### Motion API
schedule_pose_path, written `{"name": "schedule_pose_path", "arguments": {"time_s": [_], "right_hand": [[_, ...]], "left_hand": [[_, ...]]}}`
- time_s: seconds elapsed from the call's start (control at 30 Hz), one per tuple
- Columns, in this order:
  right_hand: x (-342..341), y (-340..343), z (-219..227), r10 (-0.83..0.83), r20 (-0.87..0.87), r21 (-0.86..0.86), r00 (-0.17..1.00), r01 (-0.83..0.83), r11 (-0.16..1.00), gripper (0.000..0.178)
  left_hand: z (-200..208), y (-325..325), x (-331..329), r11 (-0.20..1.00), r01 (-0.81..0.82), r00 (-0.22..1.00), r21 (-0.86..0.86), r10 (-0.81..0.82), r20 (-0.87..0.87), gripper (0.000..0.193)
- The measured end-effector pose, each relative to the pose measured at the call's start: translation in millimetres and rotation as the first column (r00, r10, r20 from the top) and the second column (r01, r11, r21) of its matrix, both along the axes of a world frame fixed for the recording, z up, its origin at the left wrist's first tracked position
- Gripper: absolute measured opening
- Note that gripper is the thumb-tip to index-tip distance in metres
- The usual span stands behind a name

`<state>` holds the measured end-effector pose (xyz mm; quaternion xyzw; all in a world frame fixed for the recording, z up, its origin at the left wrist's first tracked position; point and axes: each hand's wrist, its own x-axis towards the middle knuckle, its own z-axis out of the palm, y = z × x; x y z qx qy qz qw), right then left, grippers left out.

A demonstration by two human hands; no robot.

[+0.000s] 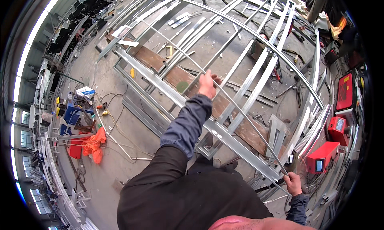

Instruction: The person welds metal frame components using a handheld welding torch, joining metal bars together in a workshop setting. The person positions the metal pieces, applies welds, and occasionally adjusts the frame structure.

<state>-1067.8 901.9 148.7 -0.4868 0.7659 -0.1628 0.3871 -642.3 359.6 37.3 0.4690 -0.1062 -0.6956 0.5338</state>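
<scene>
Plank point(220, 107) and frame point(236, 144) lie beneath held rod point(249, 120).

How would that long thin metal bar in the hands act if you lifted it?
The bar looks slim for its length, so it may bend a little. Being so narrow, it's probably light. Its smooth-looking metal might slip.

Smooth metal rod point(240, 109), shiny metal frame point(161, 84)
</scene>
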Motion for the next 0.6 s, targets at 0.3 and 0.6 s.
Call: {"name": "schedule_pose_path", "arguments": {"time_s": [0.3, 0.6], "right_hand": [[-28, 79, -36, 0.065, -0.31, -0.183, 0.949, -0.127, 0.975, 0.024], [1, 54, -56, 0.105, -0.457, -0.254, 0.883, -0.243, 0.936, 0.019]], "left_hand": [[42, 146, -1, 0.995, 0.09, 0.944, -0.041, -0.072, 0.321, 0.017], [15, 170, 26, 0.989, 0.133, 0.875, 0.059, -0.145, 0.463, 0.019]]}}
